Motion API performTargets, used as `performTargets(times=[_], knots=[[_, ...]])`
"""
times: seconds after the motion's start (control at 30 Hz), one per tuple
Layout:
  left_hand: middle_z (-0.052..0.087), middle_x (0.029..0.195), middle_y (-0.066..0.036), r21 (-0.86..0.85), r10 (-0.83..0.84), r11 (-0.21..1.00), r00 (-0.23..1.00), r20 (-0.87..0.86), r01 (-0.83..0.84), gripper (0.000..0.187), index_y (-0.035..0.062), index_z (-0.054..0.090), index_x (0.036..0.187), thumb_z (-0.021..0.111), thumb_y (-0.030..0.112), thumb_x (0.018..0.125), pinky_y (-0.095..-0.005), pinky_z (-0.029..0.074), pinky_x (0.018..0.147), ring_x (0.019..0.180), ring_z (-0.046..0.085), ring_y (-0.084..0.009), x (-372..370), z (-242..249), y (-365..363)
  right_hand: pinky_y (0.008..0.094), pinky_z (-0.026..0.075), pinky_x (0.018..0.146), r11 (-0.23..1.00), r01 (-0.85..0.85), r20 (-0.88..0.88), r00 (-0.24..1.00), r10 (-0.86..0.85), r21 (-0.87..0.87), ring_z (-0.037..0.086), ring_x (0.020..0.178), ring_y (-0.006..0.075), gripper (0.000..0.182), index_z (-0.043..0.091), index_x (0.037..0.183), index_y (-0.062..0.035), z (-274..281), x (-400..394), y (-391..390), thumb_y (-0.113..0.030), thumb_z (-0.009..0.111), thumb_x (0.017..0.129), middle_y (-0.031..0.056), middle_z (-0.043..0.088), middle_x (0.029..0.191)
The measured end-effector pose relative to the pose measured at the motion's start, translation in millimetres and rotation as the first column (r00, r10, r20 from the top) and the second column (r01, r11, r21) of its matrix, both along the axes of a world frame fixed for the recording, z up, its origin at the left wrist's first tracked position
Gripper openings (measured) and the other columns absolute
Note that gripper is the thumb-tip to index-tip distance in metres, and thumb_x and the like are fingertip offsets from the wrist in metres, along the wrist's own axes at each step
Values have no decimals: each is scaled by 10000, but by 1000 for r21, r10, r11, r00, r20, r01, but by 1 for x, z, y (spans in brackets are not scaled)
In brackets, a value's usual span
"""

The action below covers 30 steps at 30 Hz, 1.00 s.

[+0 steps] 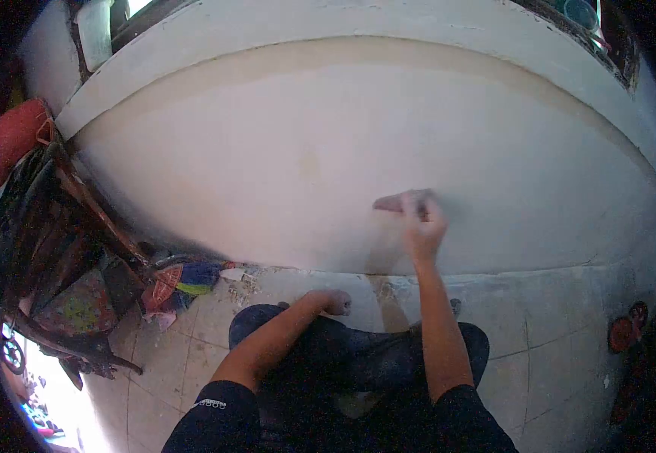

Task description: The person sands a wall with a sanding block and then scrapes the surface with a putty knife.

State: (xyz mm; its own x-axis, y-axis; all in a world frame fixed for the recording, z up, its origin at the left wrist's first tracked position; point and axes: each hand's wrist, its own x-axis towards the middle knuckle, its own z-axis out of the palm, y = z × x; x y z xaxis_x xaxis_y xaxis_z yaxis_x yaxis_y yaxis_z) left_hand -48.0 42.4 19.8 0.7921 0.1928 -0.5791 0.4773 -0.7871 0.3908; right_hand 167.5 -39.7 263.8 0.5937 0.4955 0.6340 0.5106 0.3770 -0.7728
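"Right hand (425,223) first: what has it got?"

"It grips a flat brownish piece (388,203) between thumb and fingers, low on the pale wall (252,143), a little right of the middle. Motion blur hides whether the piece touches the surface."

"And the left hand (335,303)?"

"Curled, near the lap, its forearm lying across the left leg. I can't tell whether anything is inside it."

"How much room around the piece?"

"The wall stretches wide to the left and right, and well upward until a ledge (358,19) bounds it. Its bottom edge, at the tiled floor (494,392), is much nearer."

"What crowds the spot?"

"The bent knees (256,321), close below the wall's foot. Over to the left, dark furniture (105,208) heaped with cloth takes up the corner, a red bundle (17,136) at its top. Beside it lie an orange fan-shaped thing (166,282) and a blue item (201,272). Far right, reddish objects (621,334), too small to name, sit well apart from both hands."
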Motion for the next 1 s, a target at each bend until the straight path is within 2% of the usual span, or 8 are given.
performTargets(times=[0.13, 0.27, 0.33, 0.63, 0.77, 0.87, 0.93, 1.0], knots=[[703, 1110, -191, 66, 22, 998, 998, -53, -19, 403, 19, 703, 1055, 617, 378, 894, -489, 511, 902, 1029, 662, -359, 10, 0, -2, 265, 491, 636, 932, 175, -497, 868, 5, 316, 596, 663, 99, 190, 690, 867, -14, 41, 7, -18, -175, 663, 966, 17, 662, 747], [702, 1090, -186, -25, 115, 993, 991, 64, -114, 390, 17, 693, 1023, 621, 370, 873, -499, 514, 875, 1007, 660, -363, 6, -20, 5, 265, 499, 645, 972, 223, -183, 961, -208, 67, 617, 686, 101, 227, 676, 820, -5, -3, -2, -2, -180, 662, 964, 34, 682, 788], [702, 1086, -189, 166, -151, 977, 984, 91, 135, 390, 17, 692, 1041, 624, 358, 866, -496, 515, 883, 1018, 657, -368, 11, -28, 9, 265, 488, 630, 997, -70, 98, 993, 72, -23, 599, 683, 94, 274, 651, 780, -9, -9, -22, 1, -209, 661, 967, 32, 676, 789], [671, 1166, -210, 82, 18, 996, 999, 31, -21, 420, 39, 673, 1142, 629, 382, 905, -490, 493, 951, 1116, 626, -381, 5, 31, -9, 333, 515, 718, 961, 234, -412, 898, -156, 145, 641, 763, 147, 253, 698, 903, -18, 31, 13, -17, -269, 692, 930, 40, 684, 799], [672, 1181, -203, 77, 41, 996, 995, 93, -48, 402, 43, 671, 1141, 620, 370, 911, -493, 493, 947, 1113, 630, -378, 2, 21, -8, 318, 516, 701, 989, 10, -131, 991, 10, 147, 651, 761, 152, 253, 687, 903, -10, -5, -7, 1, -258, 676, 950, 51, 696, 815], [685, 1158, -191, 116, -20, 993, 1000, 11, 19, 391, 49, 668, 1140, 612, 366, 918, -488, 496, 946, 1102, 634, -380, 0, 40, -12, 294, 526, 700, 986, -92, -29, 996, 89, -138, 661, 758, 148, 226, 683, 905, -16, 13, -9, -6, -233, 670, 966, 57, 705, 836], [676, 1191, -188, 76, 66, 995, 994, 81, -72, 395, 42, 665, 1143, 601, 363, 922, -493, 488, 959, 1130, 621, -378, -4, 43, -15, 254, 500, 694, 989, 11, -436, 898, 57, 151, 618, 742, 94, 254, 685, 927, 9, 31, 3, -11, -239, 667, 977, 39, 675, 795], [675, 1187, -191, 76, 38, 996, 999, 33, -41, 396, 43, 666, 1142, 600, 364, 920, -493, 486, 959, 1130, 620, -376, 6, 40, -11, 252, 495, 688, 964, 81, -467, 883, 48, 252, 615, 741, 91, 259, 684, 923, 6, 47, 1, -14, -247, 674, 974, 38, 672, 797]])
